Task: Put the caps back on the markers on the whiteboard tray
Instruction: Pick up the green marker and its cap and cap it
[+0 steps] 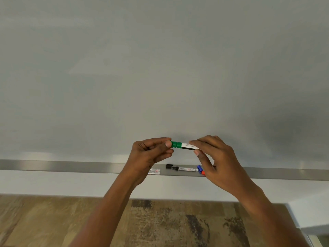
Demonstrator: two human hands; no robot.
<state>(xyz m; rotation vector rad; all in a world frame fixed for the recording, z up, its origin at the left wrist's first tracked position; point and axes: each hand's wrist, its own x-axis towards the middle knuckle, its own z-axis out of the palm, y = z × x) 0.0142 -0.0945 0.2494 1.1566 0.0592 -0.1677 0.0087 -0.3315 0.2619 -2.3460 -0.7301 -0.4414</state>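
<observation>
I hold a green marker point(185, 146) level in front of the whiteboard, above the metal tray point(71, 166). My right hand point(215, 157) grips its white barrel. My left hand point(151, 154) pinches the green cap point(174, 144), which sits against the marker's green collar. On the tray below lies a black marker point(187, 169) with its tip bare and its black cap point(169, 166) loose just to the left. Another white marker barrel point(154, 171) shows partly from behind my left wrist. Blue point(200, 168) and red point(203, 173) pieces peek out beside my right hand.
The grey whiteboard point(160, 68) fills the upper view. Under the tray runs a white wall strip, then a wood-patterned floor point(53, 220). A white ledge or corner point(309, 216) stands at the lower right.
</observation>
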